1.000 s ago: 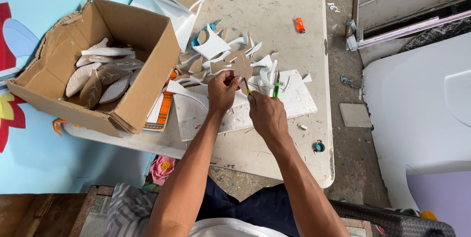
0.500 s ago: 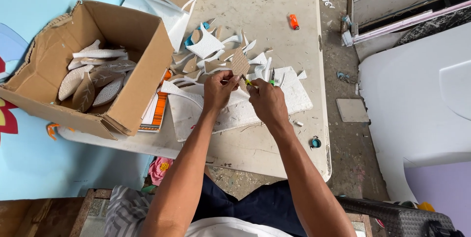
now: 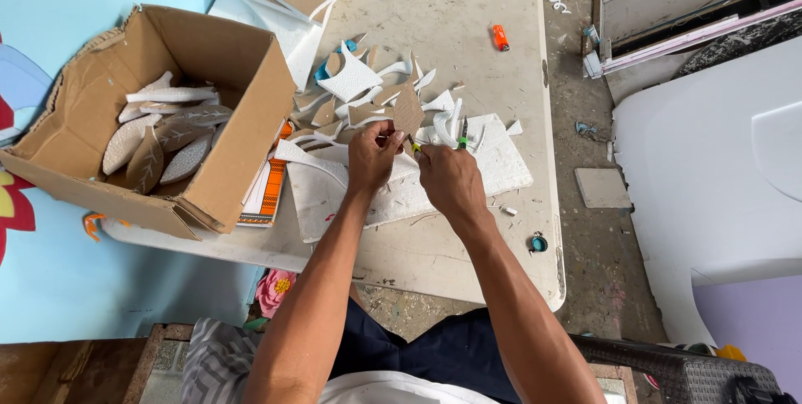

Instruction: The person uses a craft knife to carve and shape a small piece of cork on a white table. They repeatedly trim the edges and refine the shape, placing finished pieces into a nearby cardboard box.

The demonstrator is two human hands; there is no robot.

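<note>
Nearest me, mid-frame, my left hand [image 3: 372, 153] pinches a brown cardboard piece [image 3: 408, 110] by its lower edge, fingers closed on it, the piece standing up just above the knuckles. My right hand [image 3: 447, 180] sits just beside it, clenched around a small cutter [image 3: 460, 138] with a green tip poking out past the fist; I cannot tell whether the blade meets the cardboard. To do this well, I judge I should keep the piece pinched close to the cutting line so it doesn't flex, and steer the blade away from the left fingertips. Under both hands lies a white foam sheet [image 3: 501, 162] on the table [image 3: 501, 262], with foam and cardboard scraps [image 3: 351, 82] scattered just beyond. To the left of the frame, an open box [image 3: 242, 120] holds leaf-shaped cutouts [image 3: 167, 141]. Farther up, an orange lighter [image 3: 499, 37] lies apart from the rest on the table.
</note>
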